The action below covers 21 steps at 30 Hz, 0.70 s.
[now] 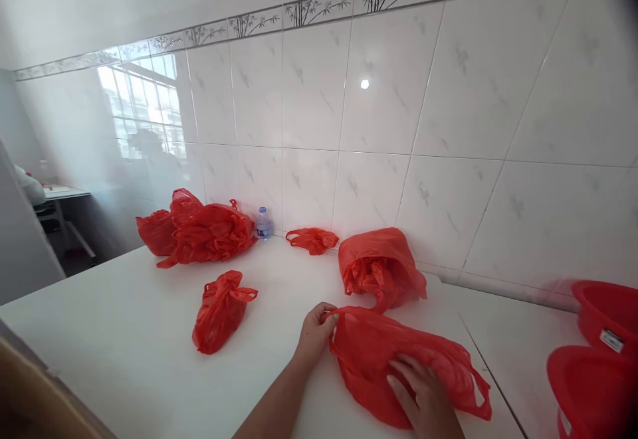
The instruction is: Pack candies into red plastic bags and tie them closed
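Observation:
A red plastic bag (366, 352) lies spread on the white table in front of me, its handle loops pointing right. At its upper left edge, my left hand (318, 333) pinches the bag between thumb and fingers. My right hand (419, 386) rests on the middle of the bag, fingers stretched and apart over the film. Just behind it sits another red bag (381, 256), bulging, its open mouth stuffed with crumpled red plastic. To the left lies a tied red bag (219, 313) with something inside that I cannot make out.
Against the tiled wall are a heap of red bags (212, 230), a small plastic bottle (264, 223) and a flattened red bag (314, 240). Two red basins (593, 386) stand at the right edge. A seam crosses the table (129, 339) on the right.

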Tool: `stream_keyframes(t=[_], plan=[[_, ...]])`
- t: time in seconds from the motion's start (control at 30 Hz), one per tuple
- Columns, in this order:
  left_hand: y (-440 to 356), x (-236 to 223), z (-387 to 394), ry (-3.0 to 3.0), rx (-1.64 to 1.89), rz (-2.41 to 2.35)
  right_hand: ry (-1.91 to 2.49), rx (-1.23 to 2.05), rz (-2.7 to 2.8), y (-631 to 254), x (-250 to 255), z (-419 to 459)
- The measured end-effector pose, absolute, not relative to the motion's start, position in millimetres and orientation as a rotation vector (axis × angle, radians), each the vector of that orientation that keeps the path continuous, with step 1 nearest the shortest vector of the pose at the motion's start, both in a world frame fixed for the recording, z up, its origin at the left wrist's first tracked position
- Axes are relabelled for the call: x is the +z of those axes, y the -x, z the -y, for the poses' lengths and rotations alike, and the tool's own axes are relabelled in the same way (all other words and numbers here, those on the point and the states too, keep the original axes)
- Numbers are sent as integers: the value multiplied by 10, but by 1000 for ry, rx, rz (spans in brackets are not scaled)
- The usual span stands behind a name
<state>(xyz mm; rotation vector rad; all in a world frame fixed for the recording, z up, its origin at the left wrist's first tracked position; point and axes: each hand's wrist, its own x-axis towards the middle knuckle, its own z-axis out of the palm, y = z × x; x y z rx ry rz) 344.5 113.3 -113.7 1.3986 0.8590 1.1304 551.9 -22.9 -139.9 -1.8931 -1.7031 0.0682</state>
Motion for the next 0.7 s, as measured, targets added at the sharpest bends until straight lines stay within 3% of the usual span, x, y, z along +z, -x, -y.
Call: stream_keyframes(t=[0.7], plan=[[-3443,-1066,-1142,-1462,1054,-894,1869,214,1581,-5529,-1373,254]])
